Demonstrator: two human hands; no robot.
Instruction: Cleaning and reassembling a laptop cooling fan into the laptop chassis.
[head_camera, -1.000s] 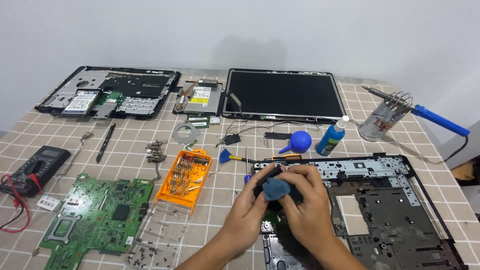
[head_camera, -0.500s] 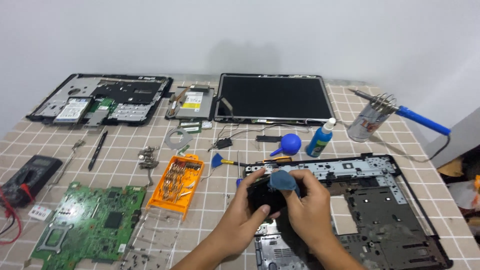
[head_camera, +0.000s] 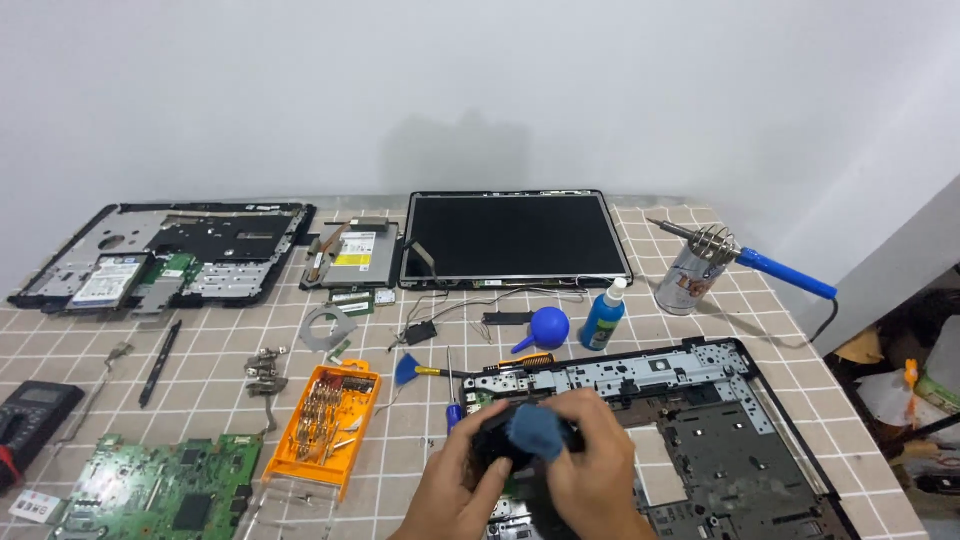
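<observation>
Low in the frame, just right of centre, the left hand (head_camera: 455, 490) closes its grip around a small black part (head_camera: 497, 445), likely a fan or similar module, while the right hand (head_camera: 590, 470) presses a blue cloth (head_camera: 537, 430) against its top with the fingers curled shut on the cloth. Both hands hover over the near-left corner of the open laptop base (head_camera: 700, 430), which fills the lower right of the table (head_camera: 200, 400). The likeliest slip, as I judge it, is the black part sliding out of the left hand under the rubbing pressure and dropping onto the bare metal frame below, which could crack thin plastic or bend a pin. A snagged cloth could also tug any thin lead on the part, though none can be made out here. Just to the left, the orange screwdriver-bit case (head_camera: 325, 420) lies open, so a wide elbow sweep might scatter bits. The blue bottle (head_camera: 603, 315) stands upright near the blue dust blower (head_camera: 548, 327) beyond the hands; a knock could tip it toward the screen panel (head_camera: 515, 237). The green motherboard (head_camera: 160, 495) at lower left sits well apart.
</observation>
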